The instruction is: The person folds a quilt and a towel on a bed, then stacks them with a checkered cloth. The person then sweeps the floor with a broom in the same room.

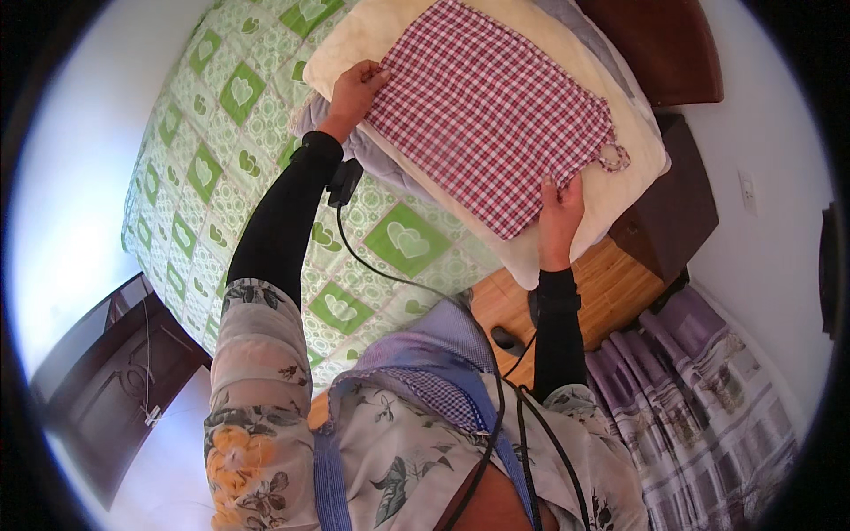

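A red-and-white checked cloth item with a gathered end and a small cord loop lies spread over a cream fleecy pillow or cushion. My left hand pinches its left edge between thumb and fingers. At the lower right, my right hand grips the edge near the gathered end. Beneath the cream piece, grey quilted bedding shows along its left side.
The bed carries a green-and-white heart-patterned cover. Right of it stand a brown headboard and a dark bedside cabinet. Purple-grey curtains hang at lower right. Black cables run from my wrists down my front.
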Demonstrator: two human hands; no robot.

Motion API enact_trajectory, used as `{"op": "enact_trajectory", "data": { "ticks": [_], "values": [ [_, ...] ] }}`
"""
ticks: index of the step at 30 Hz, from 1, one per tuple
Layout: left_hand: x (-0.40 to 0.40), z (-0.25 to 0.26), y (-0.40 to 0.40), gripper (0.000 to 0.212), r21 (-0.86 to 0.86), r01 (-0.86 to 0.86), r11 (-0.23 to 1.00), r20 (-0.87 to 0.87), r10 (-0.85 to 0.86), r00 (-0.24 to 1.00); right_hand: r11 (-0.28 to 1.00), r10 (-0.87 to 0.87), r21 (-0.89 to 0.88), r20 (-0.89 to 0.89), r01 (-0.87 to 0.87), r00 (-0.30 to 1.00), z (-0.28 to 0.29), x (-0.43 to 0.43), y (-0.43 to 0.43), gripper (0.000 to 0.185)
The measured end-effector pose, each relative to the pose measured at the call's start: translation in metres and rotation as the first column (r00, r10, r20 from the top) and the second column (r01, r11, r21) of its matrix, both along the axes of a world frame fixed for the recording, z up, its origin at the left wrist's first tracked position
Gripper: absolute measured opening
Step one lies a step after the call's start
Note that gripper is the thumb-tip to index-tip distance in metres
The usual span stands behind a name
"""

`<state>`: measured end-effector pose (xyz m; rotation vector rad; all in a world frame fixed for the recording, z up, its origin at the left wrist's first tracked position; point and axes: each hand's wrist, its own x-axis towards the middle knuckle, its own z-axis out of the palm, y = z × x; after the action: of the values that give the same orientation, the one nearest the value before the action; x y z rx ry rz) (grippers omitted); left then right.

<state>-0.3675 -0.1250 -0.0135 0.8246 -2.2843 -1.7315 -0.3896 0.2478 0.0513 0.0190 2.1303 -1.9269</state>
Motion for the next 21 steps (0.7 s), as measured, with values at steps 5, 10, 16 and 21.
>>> {"op": "enact_trajectory", "data": {
  "ticks": [5,10,16,21],
  "values": [
    [-0.004,0.023,-0.001,0.032,-0.292,-0.027,0.956,0.02,0.034,0.999,0.998,0.012,-0.068,0.013,-0.011,1.0,0.014,0.0,0.006,0.053],
    [-0.016,0.022,-0.054,0.062,-0.783,-0.023,0.621,0.116,0.183,0.976,0.915,-0.097,0.381,-0.114,0.134,0.989,0.022,0.007,0.069,0.055],
    [-0.031,-0.047,-0.124,0.101,-0.604,0.089,0.792,0.418,0.219,0.882,0.887,-0.299,0.39,0.074,0.248,0.951,-0.009,-0.011,0.117,0.06],
    [-0.042,-0.055,-0.141,0.105,-0.353,-0.051,0.934,0.461,0.221,0.86,0.925,-0.371,0.156,0.182,0.345,0.911,-0.013,-0.022,0.095,0.064]
  ]
}}
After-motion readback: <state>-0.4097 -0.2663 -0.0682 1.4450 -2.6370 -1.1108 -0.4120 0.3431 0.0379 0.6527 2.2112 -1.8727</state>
